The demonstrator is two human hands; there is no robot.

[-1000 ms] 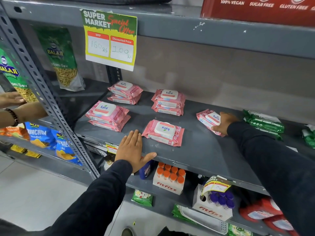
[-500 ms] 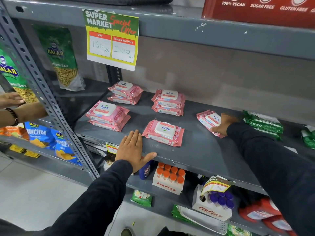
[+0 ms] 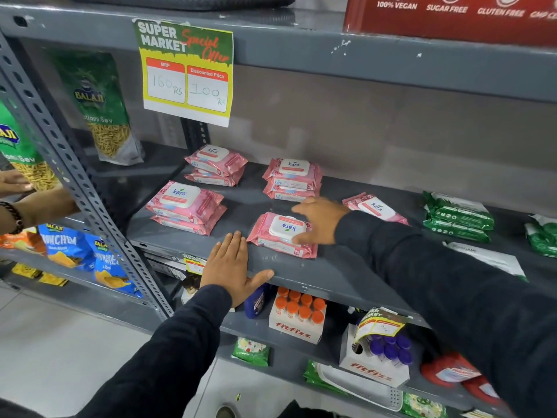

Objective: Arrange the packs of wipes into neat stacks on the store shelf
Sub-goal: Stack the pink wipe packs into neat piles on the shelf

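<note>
Pink Kara wipes packs lie on the grey shelf (image 3: pixel 331 276). Two-pack stacks sit at the back left (image 3: pixel 215 164) and front left (image 3: pixel 187 206), and a taller stack at the back middle (image 3: pixel 294 179). A single pink pack (image 3: pixel 271 233) lies near the front edge, lid turned toward me. My right hand (image 3: pixel 322 220) clasps its right end, thumb on the lid and fingers over the back edge. Another pink pack (image 3: pixel 376 208) lies askew behind my right wrist, partly hidden. My left hand (image 3: pixel 229 267) rests flat on the shelf's front edge, fingers apart, holding nothing.
Green wipes packs (image 3: pixel 458 217) are stacked at the right of the shelf. A price sign (image 3: pixel 187 73) hangs from the shelf above. Fitfizz boxes (image 3: pixel 297 321) stand on the shelf below. Another person's hands (image 3: pixel 18 200) reach among snack bags in the left bay.
My right hand left the askew pink pack at the right and moved left onto the single front pack. My left hand stayed on the shelf edge.
</note>
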